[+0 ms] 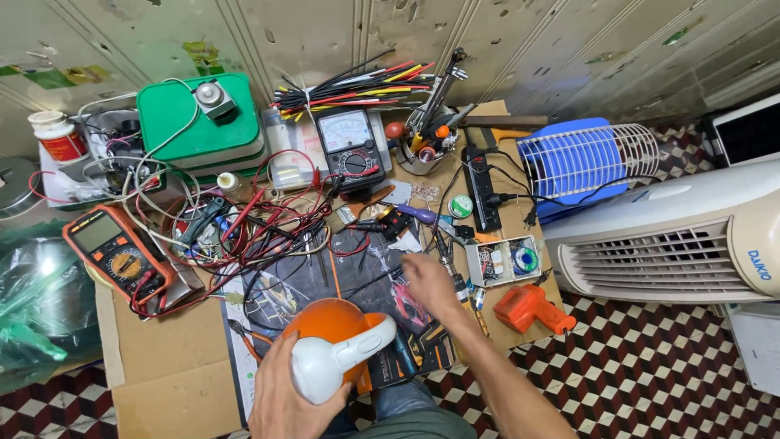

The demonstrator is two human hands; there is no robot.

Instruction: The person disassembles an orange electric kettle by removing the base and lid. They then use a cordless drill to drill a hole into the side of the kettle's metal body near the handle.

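My left hand (284, 398) gripped a smooth round orange-and-white lamp (337, 349), fingers wrapped around it. My right hand (431, 280) reached over tangled wires (268, 236); its blurred fingers I couldn't tell.

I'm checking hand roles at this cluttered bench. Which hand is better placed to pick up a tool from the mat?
Right. The right hand is free, stretched over the tools, while the left hand grips the orange-and-white appliance.
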